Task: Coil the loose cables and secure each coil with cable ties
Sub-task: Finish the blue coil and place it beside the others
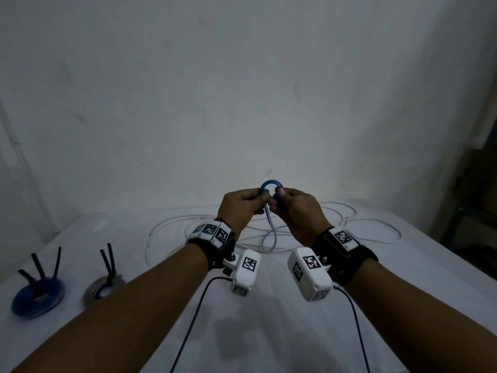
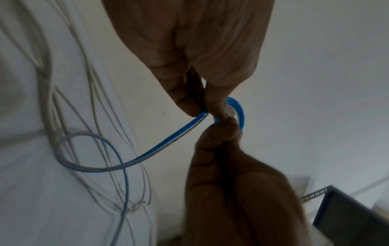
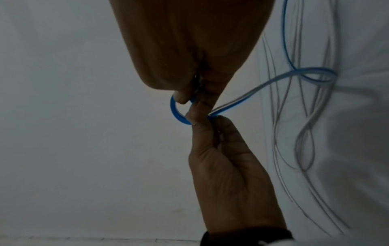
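White wall [image 1: 242,90] behind; white-covered table [image 1: 269,332] in front. Dark metal shelving [image 1: 473,211] at far right.

White cable [image 1: 376,235]: loose, sprawled in wide loops across the table's far side, under and beyond both hands.

Blue coil [image 1: 37,294]: near left, flat on the table, bound, black tie ends sticking up. Grey coil [image 1: 103,288]: just beside it to the right, likewise tied.

Blue cable [image 1: 269,184]: small loop held above the table; its tail drops between the wrists to the tabletop, crossing the white cable.

Left hand [image 1: 239,208]: fingers curled, pinching one side of the loop. Right hand [image 1: 295,208]: curled, pinching the other side; fingertips of both hands touching.
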